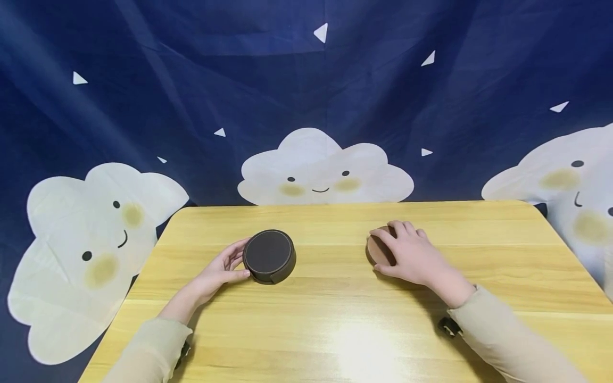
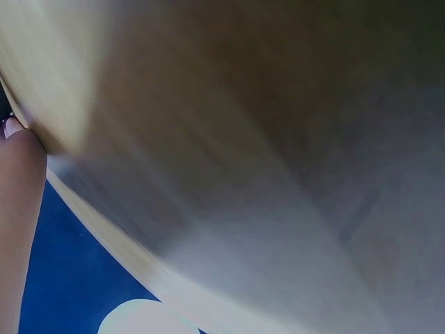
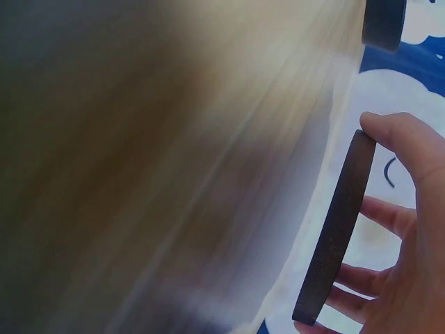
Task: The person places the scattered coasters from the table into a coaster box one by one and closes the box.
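A round black box with pale stitching round its top is at the middle left of the table. My left hand holds its left side, thumb at the front and fingers farther back. In the left wrist view only a little of that hand shows at the left edge, the box hardly at all. To the right, my right hand grips a thin, round brown disc, like a coaster, from above. The right wrist view shows the disc edge-on, between thumb and fingertips.
Both things are over a light wooden table with rounded far corners. Behind it hangs a dark blue cloth printed with smiling clouds and white triangles. A dark strap piece sits under the right sleeve.
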`<state>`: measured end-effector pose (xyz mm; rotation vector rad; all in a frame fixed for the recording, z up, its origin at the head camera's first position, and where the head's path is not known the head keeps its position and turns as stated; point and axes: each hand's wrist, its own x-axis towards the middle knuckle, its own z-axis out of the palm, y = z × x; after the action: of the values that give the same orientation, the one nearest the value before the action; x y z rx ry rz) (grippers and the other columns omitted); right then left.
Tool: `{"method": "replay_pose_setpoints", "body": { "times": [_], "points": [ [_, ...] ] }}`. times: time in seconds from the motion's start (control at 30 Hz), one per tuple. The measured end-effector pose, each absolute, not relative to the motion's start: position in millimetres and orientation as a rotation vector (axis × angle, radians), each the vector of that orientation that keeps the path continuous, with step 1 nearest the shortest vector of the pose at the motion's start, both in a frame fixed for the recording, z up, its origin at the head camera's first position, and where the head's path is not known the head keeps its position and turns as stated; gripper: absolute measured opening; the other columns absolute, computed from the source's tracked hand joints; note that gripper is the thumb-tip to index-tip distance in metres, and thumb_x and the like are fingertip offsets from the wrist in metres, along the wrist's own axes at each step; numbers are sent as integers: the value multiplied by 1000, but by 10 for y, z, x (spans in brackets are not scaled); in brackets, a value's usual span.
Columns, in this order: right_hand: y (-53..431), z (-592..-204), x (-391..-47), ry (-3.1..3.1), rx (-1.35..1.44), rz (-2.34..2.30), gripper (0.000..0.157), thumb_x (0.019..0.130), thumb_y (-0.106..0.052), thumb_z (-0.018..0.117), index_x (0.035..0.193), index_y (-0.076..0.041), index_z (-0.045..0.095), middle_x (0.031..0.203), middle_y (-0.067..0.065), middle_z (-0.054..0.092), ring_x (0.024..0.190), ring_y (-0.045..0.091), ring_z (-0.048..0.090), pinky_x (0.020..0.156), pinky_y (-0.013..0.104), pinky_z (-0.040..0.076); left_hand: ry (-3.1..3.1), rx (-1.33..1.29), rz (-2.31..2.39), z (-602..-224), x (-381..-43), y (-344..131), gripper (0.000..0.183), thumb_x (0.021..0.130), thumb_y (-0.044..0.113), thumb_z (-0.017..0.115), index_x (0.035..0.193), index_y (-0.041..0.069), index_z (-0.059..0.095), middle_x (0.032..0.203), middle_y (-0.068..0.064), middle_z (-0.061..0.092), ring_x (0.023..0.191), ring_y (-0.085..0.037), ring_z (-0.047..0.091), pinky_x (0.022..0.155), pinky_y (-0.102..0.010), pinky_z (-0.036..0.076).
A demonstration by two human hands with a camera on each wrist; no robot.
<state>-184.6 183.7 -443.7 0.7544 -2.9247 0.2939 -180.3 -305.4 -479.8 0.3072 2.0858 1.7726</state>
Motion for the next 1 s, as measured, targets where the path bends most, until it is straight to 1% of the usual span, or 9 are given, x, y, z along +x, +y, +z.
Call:
{"method": "replay_pose_setpoints", "body": {
  "times": [0.17,0.43,0.5,0.67,0.73,0.9,0.97,1.0],
  "points": [
    [1673,-4435,-1892,-2928,790,313,78,83,-49,84,150,-20,57,144,26,54,133,47,52,97,66,48,2080,311,1780,-4800,-1802,-3049,88,95,0,73,168,1,22,170,-30,26,134,9,46,111,-3,37],
    [1459,-4440,-1932,-2898,848,313,76,82,-48,85,148,-20,58,142,24,56,131,44,53,96,64,50,2083,331,1781,-4800,-1804,-3043,88,96,1,73,167,0,23,169,-31,27,133,10,47,111,-5,39],
    [1412,-4438,-1936,-2898,861,306,77,82,-49,84,148,-21,58,143,24,56,132,44,53,97,63,50,2085,331,1780,-4798,-1805,-3039,88,96,1,74,167,0,23,168,-28,30,132,10,48,111,-5,40],
    [1299,-4453,-1947,-2886,894,296,79,82,-52,84,149,-22,57,144,23,55,132,43,53,96,63,51,2084,325,1781,-4803,-1807,-3041,88,95,0,74,167,1,23,164,-12,40,133,11,51,111,-7,41],
    [1251,-4457,-1953,-2887,904,302,80,81,-54,84,150,-22,57,145,23,55,133,43,53,97,62,51,2080,323,1783,-4804,-1808,-3039,88,95,0,73,167,1,23,163,-10,40,133,11,51,112,-7,41],
    [1129,-4448,-1962,-2897,914,322,82,81,-56,83,152,-23,55,148,23,54,134,43,52,99,62,51,2078,325,1782,-4787,-1800,-3038,88,96,0,73,167,0,23,168,-27,30,132,11,49,111,-5,40],
    [1088,-4445,-1967,-2900,914,323,82,82,-56,83,152,-24,55,148,22,54,134,42,52,99,61,51,2080,326,1779,-4782,-1800,-3039,87,96,1,73,167,0,22,169,-31,26,133,10,47,111,-5,39],
    [1069,-4447,-1969,-2897,915,324,82,82,-56,83,152,-24,55,148,22,54,134,42,53,99,61,51,2083,324,1777,-4784,-1801,-3038,88,96,1,73,167,0,23,169,-31,26,134,9,46,111,-5,39]
  ]
}}
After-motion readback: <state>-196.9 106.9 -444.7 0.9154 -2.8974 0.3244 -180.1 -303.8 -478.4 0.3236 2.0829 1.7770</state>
